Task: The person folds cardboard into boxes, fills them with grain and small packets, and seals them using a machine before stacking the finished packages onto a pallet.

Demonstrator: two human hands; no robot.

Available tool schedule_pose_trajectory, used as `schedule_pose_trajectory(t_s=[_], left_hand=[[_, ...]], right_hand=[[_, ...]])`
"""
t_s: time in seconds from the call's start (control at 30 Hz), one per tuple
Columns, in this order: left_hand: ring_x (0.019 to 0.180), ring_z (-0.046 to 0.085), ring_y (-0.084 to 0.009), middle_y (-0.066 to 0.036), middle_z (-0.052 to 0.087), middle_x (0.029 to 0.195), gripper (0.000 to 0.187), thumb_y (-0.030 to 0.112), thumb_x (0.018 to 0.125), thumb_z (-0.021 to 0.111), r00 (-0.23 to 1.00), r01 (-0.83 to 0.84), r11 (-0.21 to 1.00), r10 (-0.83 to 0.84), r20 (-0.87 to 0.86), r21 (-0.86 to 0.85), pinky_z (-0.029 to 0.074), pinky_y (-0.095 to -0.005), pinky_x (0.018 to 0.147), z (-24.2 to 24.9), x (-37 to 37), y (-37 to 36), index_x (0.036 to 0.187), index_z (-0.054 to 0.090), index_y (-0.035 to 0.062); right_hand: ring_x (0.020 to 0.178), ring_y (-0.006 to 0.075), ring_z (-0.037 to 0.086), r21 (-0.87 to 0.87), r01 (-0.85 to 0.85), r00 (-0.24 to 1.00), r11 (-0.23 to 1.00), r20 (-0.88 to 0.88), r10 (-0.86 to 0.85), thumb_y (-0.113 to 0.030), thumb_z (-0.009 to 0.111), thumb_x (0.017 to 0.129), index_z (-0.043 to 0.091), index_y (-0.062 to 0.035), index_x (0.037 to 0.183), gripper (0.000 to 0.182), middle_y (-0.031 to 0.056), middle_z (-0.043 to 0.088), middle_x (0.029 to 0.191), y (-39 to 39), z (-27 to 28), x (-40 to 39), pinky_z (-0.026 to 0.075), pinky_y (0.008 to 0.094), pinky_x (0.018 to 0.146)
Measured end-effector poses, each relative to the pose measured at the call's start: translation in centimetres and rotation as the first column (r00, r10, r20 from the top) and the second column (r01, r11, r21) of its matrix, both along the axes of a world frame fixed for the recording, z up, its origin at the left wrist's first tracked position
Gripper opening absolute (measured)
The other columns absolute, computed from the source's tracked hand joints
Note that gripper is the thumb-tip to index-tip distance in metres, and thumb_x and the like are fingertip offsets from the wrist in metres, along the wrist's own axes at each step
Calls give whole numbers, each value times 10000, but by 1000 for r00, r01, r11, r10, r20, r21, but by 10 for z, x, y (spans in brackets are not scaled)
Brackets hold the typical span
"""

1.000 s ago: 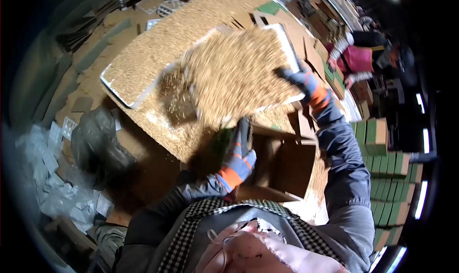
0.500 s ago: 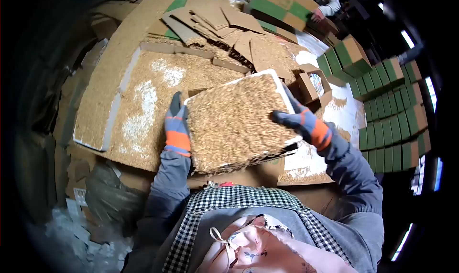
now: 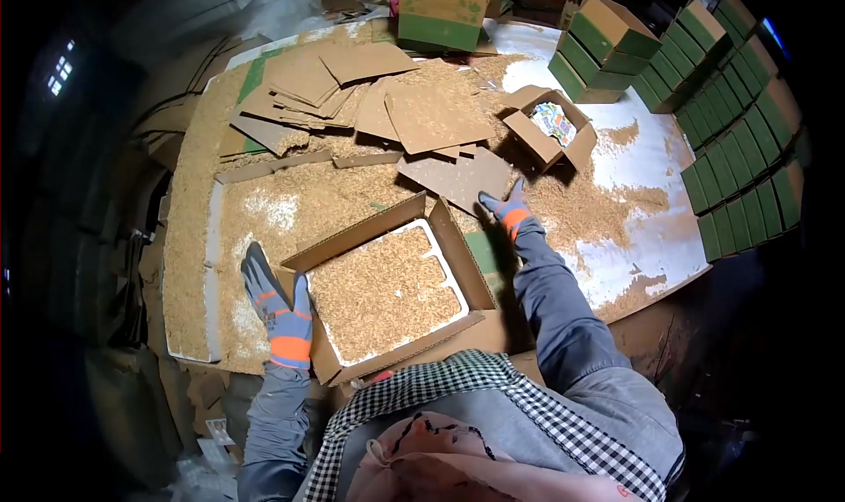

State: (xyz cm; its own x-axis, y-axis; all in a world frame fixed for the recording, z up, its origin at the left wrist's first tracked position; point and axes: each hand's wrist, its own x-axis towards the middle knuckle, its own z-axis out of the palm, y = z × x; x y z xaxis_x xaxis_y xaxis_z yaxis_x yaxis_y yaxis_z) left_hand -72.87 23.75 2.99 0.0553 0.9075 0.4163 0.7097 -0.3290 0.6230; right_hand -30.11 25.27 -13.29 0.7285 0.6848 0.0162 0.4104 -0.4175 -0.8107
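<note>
The white tray [image 3: 387, 293], heaped with pale husk-like chaff, sits inside the open cardboard box [image 3: 392, 282] between my two hands, with the box flaps standing out on all sides. I judge that the loading step is done: the tray is down flat in the box and nothing is being carried. What is left, as far as I can tell, is covering and closing, since the box is wide open and no card lies over the chaff.

My left hand [image 3: 275, 301], in a grey and orange glove, rests with fingers spread and flat against the left flap of the box, gripping nothing. My right hand [image 3: 504, 207] reaches out past the far right corner of the box, fingers loosely extended, and lies on the near edge of a flat cardboard sheet [image 3: 458, 178]; I cannot tell whether it has pinched the sheet or only touches it.

Beyond my right hand a small open carton [image 3: 550, 128] with a printed packet inside stands on the table [image 3: 647, 238], with loose chaff strewn around it. Farther out from my left hand lies a pile of cardboard sheets [image 3: 339, 84]. Well to the right of my right hand, rows of green and brown closed boxes [image 3: 739, 150] are stacked.
</note>
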Motion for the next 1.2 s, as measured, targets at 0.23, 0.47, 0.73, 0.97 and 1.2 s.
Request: schedule_pose_trajectory(t_s=[0.23,0.47,0.73,0.97,1.2], left_hand=[[1232,321,-351,-133,357,1345,730,279,703,667,680,618,773,-433,-591,144,189,-508,1033,85,150,78,1325,341,82],[943,579,-286,-151,576,1086,624,-73,669,486,765,466,874,-319,-560,137,464,-336,805,112,194,109,1270,408,77],[827,566,-294,-164,542,988,515,-47,683,546,680,276,959,-145,-719,67,476,-370,685,78,91,-41,1149,579,170],[903,491,-345,-185,512,1026,653,339,723,625,409,320,648,-752,-517,-691,429,-373,779,-5,43,-70,1313,382,203],[1168,452,-245,-161,464,1265,496,161,827,576,782,623,609,-477,401,-491,329,-305,983,36,14,-54,1276,413,25]], right_hand=[[557,121,497,396,-151,624,906,-672,398,-40,610,742,539,-107,1130,399,54,522,743,-1,109,8,435,263,506],[872,226,612,437,-504,768,745,-168,618,-129,551,805,517,-88,1193,392,132,595,1085,18,169,88,489,291,768],[917,300,602,-502,-49,822,863,470,321,-359,615,714,671,-140,940,320,143,626,985,113,59,228,464,371,825],[779,209,623,129,-242,967,962,109,228,-271,672,675,675,-115,937,305,81,668,850,94,63,228,476,312,731],[924,231,604,-442,130,712,888,665,227,-326,628,723,674,-203,983,292,40,649,971,53,135,148,448,326,822]])
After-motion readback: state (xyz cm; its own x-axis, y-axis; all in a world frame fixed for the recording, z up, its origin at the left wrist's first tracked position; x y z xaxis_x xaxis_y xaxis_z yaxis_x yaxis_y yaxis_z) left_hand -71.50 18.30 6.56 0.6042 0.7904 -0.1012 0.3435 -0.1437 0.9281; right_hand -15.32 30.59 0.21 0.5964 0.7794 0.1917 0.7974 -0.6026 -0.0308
